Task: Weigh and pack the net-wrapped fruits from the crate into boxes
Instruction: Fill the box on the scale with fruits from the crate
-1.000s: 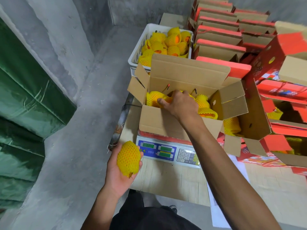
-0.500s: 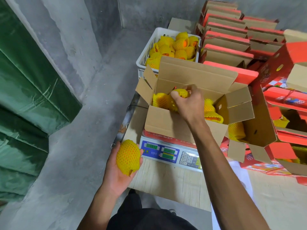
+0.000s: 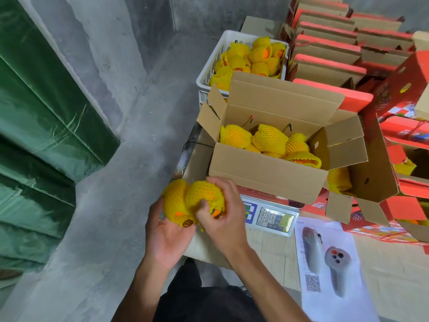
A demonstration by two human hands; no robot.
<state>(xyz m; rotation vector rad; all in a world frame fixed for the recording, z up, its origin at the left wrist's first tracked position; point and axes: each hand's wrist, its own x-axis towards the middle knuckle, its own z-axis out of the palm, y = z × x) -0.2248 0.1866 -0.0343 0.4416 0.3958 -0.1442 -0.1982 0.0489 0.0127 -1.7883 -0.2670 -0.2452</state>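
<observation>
I count two hands, the left hand (image 3: 167, 231) and the right hand (image 3: 222, 210), with two net-wrapped fruits (image 3: 204, 198) between them at the surface's left edge. One scale (image 3: 271, 216) carries one open brown box (image 3: 267, 173), where I make out about six wrapped fruits; deeper ones are hidden. One white crate (image 3: 206, 73) stands at the far edge, its heap too jumbled to count. One printed sheet (image 3: 329, 263) lies at the near edge. The stacked red boxes (image 3: 329, 43) overlap too much for a firm number.

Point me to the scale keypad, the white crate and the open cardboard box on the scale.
scale keypad (image 3: 266, 219): head view, on the number keys.
white crate (image 3: 210, 66): head view, on its slatted left wall.
open cardboard box (image 3: 262, 170): head view, on its bare front wall.
</observation>
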